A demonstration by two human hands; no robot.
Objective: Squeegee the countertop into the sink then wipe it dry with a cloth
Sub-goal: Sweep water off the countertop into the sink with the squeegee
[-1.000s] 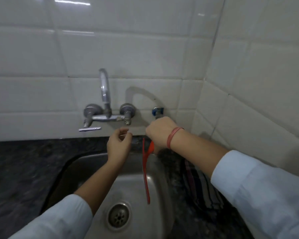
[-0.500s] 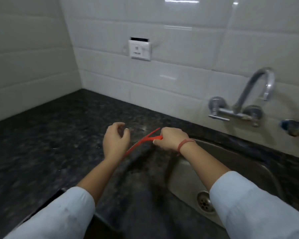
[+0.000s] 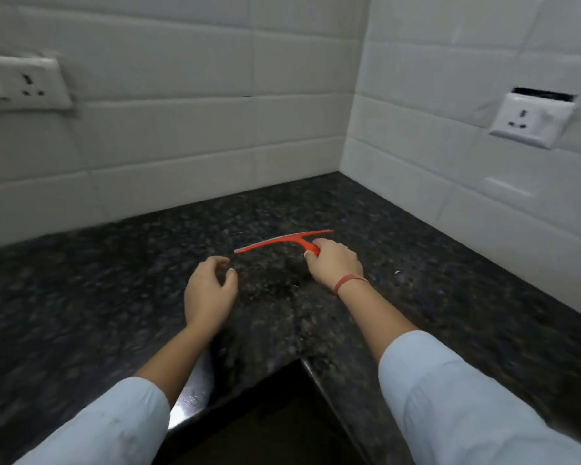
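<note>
My right hand (image 3: 334, 263) grips the handle of a red squeegee (image 3: 279, 241), whose long thin blade runs left to right just over the dark speckled countertop (image 3: 114, 297), toward the inner corner. A red band circles that wrist. To the left of it my left hand (image 3: 210, 292) hovers above the counter, fingers curled loosely and apart, holding nothing. The sink and any cloth are out of view.
White tiled walls (image 3: 182, 129) meet in a corner behind the counter. One wall socket (image 3: 24, 82) sits at the far left, another socket (image 3: 530, 119) on the right wall. The counter's inner front edge (image 3: 299, 360) forms an L above a dark gap.
The view has swung left from the sink and tap to the counter corner. My right hand carried the squeegee from over the sink to the countertop; its blade now lies level.
</note>
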